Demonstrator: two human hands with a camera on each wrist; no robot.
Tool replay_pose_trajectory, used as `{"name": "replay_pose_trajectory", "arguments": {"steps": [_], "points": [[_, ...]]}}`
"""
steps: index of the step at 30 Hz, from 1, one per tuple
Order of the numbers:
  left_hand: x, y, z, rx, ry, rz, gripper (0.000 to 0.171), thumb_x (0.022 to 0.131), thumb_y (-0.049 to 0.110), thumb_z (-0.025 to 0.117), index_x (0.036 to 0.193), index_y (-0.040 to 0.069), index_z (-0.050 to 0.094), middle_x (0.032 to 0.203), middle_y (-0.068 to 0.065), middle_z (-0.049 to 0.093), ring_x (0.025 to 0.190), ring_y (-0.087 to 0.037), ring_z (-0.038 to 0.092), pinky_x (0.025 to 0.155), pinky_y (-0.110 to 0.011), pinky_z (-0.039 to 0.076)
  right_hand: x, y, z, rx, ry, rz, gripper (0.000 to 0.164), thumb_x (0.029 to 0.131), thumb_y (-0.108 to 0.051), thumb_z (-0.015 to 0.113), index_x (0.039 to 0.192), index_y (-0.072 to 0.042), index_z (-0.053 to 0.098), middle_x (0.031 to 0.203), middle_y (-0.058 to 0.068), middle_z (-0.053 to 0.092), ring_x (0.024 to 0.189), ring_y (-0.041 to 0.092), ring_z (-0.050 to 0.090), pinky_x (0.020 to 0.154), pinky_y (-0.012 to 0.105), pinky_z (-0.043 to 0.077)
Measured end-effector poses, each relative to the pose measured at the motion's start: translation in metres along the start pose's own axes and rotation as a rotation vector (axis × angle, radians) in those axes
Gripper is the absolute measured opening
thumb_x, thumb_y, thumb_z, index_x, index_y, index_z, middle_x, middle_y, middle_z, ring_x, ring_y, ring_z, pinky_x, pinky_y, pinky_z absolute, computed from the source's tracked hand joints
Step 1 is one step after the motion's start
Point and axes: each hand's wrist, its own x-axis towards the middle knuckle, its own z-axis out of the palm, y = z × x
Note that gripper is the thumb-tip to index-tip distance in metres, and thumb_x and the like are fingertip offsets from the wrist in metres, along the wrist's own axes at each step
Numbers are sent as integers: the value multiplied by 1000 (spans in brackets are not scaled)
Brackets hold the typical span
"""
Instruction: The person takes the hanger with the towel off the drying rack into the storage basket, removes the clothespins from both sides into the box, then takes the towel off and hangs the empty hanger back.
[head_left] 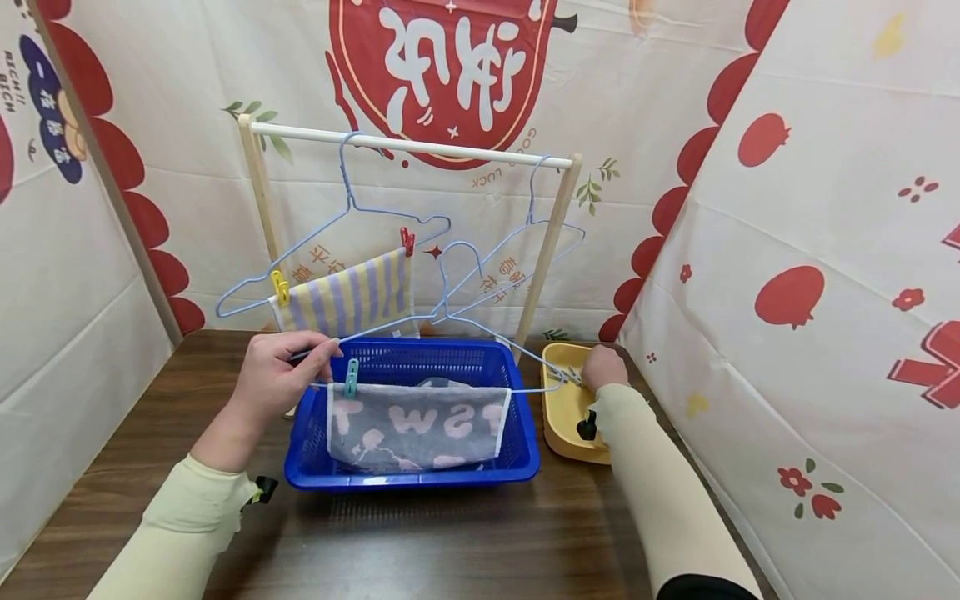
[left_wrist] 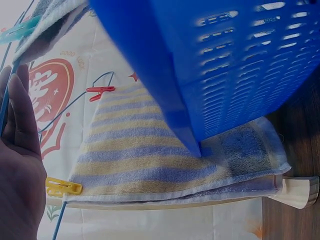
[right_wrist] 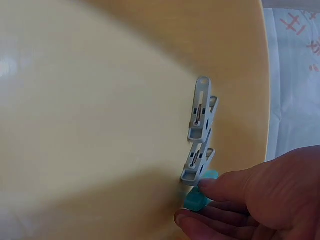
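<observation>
My left hand [head_left: 281, 377] grips the left side of a blue wire hanger [head_left: 491, 332], held over the blue basket. Over its lower bar hangs a grey towel [head_left: 420, 427] with pink letters, fastened near its left end by a teal clothespin [head_left: 351, 377]. Inside a yellow basin [head_left: 555, 425], my right hand [head_left: 603, 368] pinches a second teal clothespin [right_wrist: 196, 199] between thumb and fingers, as the right wrist view shows. Two grey clothespins [right_wrist: 200, 112] lie beside those fingertips. The hanger's right end overlaps the basin in the head view.
A blue perforated basket [head_left: 412, 479] stands on the wooden table [head_left: 360, 542]. Behind it, a rack's white rod [head_left: 412, 146] carries two blue hangers; one bears a striped towel [head_left: 348, 292] with a yellow clothespin [head_left: 281, 287] and a red clothespin [head_left: 407, 242]. Printed cloth surrounds the table.
</observation>
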Motion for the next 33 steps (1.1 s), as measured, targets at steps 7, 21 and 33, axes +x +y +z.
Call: {"name": "replay_pose_trajectory", "arguments": {"steps": [7,21,33], "points": [[0,1,0,-2,1,-6,26,94,-18,74,92,6,81,72,4,73,62,-9,67,58,-18,56,-1,2,2,55,-21,43,8,88,2,60,85,5,67,90,23,69,77,36,60,76,53,58],[-1,-3,2,-17,21,32,29,89,-22,75,91,7,81,70,1,72,61,-11,66,54,-17,52,5,5,-10,97,-74,42,13,93,0,59,83,5,66,88,24,69,77,37,63,76,51,58],[2,-2,4,-33,29,49,23,90,-21,75,92,1,81,71,2,72,61,-9,67,60,-16,56,-23,-52,-76,344,90,-165,28,106,-16,66,83,-2,73,73,10,72,66,22,66,63,34,51]]}}
